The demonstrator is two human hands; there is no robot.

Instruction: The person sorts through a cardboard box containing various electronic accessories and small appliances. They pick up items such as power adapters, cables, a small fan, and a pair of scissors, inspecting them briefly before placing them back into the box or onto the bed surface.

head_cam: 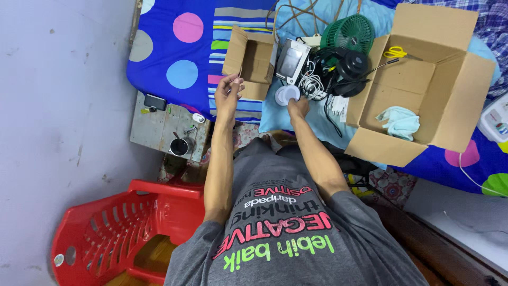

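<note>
My right hand [298,108] reaches onto a light blue pillow [275,119] and grips a white round disc-like object [287,95] by its near edge. My left hand [228,93] is raised beside it, fingers loosely curled and apart, with nothing visible in it. It hovers just in front of a small open cardboard box [255,61] lying on its side. Behind the disc lie a small grey device with a screen [291,61] and a tangle of white cables [312,85].
A large open cardboard box [450,100] at right holds yellow scissors [394,52] and a pale blue cloth [400,122]. A green fan [349,32] and black round gadget [352,68] sit between the boxes. A red plastic basket [106,233] and a grey stool with a mug [180,146] stand at left.
</note>
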